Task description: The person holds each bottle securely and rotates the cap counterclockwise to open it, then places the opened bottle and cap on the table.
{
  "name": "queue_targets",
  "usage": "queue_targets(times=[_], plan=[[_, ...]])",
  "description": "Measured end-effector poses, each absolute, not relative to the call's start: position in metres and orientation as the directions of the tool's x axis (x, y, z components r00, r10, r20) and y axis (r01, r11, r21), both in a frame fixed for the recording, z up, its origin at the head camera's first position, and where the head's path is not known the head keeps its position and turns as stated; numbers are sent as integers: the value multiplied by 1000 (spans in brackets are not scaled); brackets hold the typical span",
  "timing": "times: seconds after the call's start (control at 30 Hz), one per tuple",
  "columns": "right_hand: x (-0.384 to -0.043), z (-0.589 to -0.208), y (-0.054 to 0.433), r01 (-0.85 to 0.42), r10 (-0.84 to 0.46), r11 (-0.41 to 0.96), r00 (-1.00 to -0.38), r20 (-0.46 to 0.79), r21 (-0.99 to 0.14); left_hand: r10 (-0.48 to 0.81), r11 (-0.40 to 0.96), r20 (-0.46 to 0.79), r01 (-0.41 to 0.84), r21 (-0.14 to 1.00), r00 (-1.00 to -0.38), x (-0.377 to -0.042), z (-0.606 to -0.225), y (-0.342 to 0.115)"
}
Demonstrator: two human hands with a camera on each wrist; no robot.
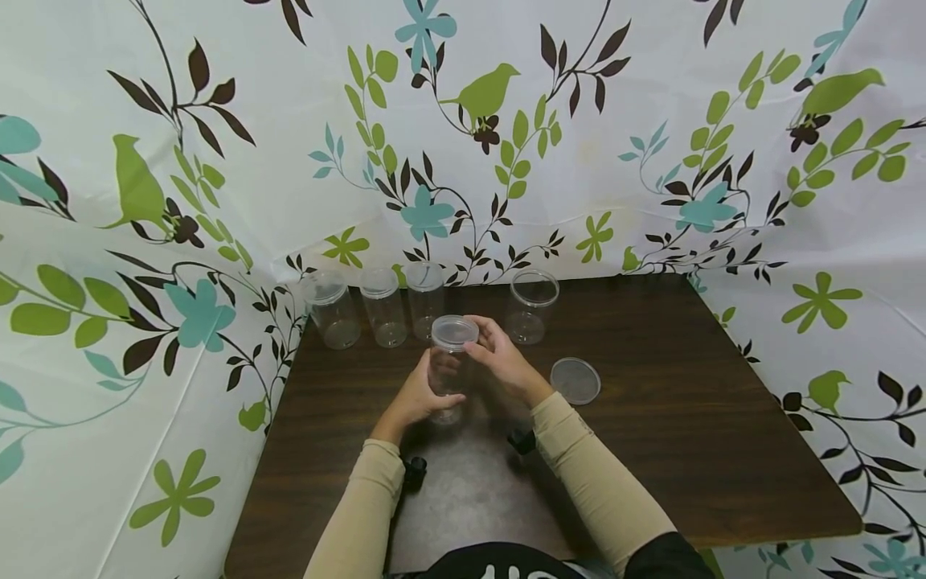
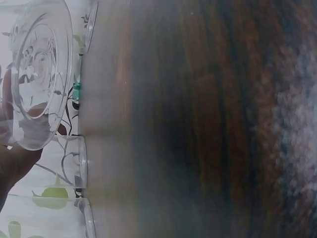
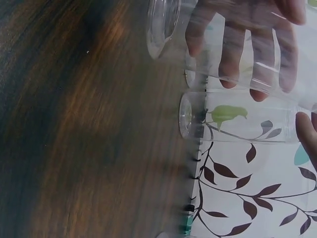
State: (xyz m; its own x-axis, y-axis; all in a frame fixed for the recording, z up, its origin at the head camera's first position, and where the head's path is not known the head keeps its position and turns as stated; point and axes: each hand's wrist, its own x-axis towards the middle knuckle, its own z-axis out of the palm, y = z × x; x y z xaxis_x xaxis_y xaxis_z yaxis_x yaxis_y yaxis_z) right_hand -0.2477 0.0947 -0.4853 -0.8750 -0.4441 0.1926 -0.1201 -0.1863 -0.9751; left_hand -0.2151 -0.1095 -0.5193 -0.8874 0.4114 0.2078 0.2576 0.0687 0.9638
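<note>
A clear plastic jar (image 1: 444, 374) is held upright over the table, with a clear lid (image 1: 454, 330) on its mouth. My left hand (image 1: 419, 396) grips the jar's body, thumb towards me and fingers round the far side. Those fingers show through the clear wall in the right wrist view. Up at the rim, my right hand (image 1: 504, 363) pinches the lid's edge between thumb and fingers. In the left wrist view, the jar's round base (image 2: 42, 74) hangs above the tabletop. Most of the right hand lies outside the right wrist view.
At the back left stand three lidded clear jars, the left jar (image 1: 336, 318), middle jar (image 1: 386, 314) and right jar (image 1: 425, 301). An open jar (image 1: 531, 314) stands back right, a loose lid (image 1: 575, 381) nearer. The brown table (image 1: 673, 450) meets patterned cloth (image 1: 579, 193) behind.
</note>
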Motion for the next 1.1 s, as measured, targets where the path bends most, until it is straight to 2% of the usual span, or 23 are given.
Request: queue_targets(times=[0.43,0.67,0.93,1.1], plan=[[-254,-484,98,-111,-562,-221,-798,219,-969,469,66,240,304,950,-850,-215,-518,-104],[-252,-485,98,-58,-536,-250,-823,188,-966,446,74,243,306,949,-861,-214,-517,-106],[-249,-492,94,-89,-425,-304,-879,218,-949,403,47,233,274,961,-885,-217,-520,-112],[-248,-492,93,-99,-432,-298,-873,226,-949,402,37,226,262,964,-887,-223,-536,-113]])
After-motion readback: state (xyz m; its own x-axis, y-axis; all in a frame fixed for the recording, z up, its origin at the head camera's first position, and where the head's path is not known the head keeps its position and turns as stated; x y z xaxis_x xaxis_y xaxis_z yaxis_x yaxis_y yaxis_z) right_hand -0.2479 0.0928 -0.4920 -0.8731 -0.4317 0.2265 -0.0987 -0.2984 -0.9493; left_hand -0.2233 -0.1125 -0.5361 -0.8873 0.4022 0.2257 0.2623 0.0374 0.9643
